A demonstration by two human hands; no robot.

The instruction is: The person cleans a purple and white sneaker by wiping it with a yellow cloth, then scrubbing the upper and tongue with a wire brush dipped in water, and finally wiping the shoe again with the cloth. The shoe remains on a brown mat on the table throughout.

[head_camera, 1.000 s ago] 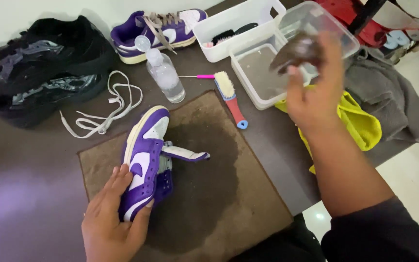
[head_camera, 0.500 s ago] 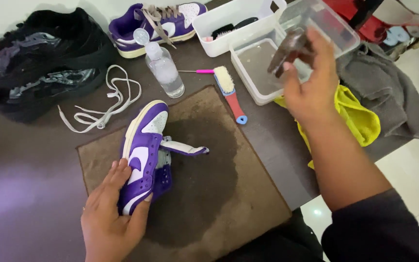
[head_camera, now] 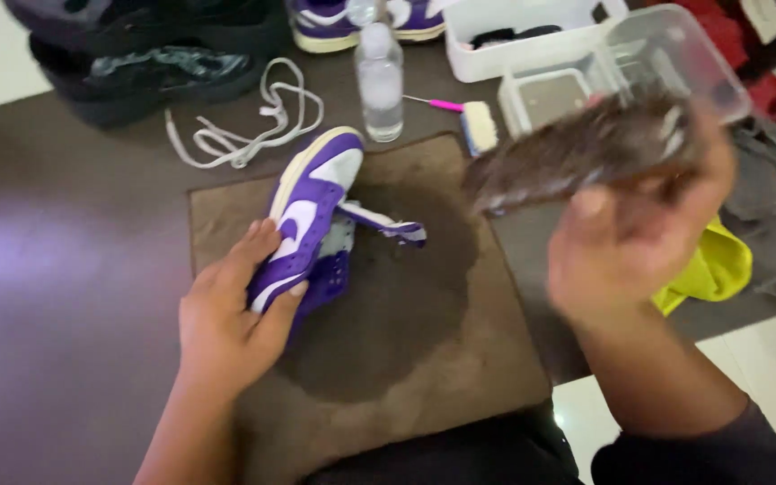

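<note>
Left hand (head_camera: 231,319) clamps the purple-and-white shoe (head_camera: 307,220) on its side on the brown mat (head_camera: 406,359), over the wet patch. Right hand (head_camera: 626,238) is up, fingers closed around a blurred dark brush (head_camera: 577,153).

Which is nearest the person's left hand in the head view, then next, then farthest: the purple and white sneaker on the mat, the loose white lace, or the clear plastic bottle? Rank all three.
1. Purple and white sneaker: held by the left hand, on the mat.
2. Loose white lace: beyond the sneaker, up-left.
3. Clear plastic bottle: farther back, near the top edge.
</note>
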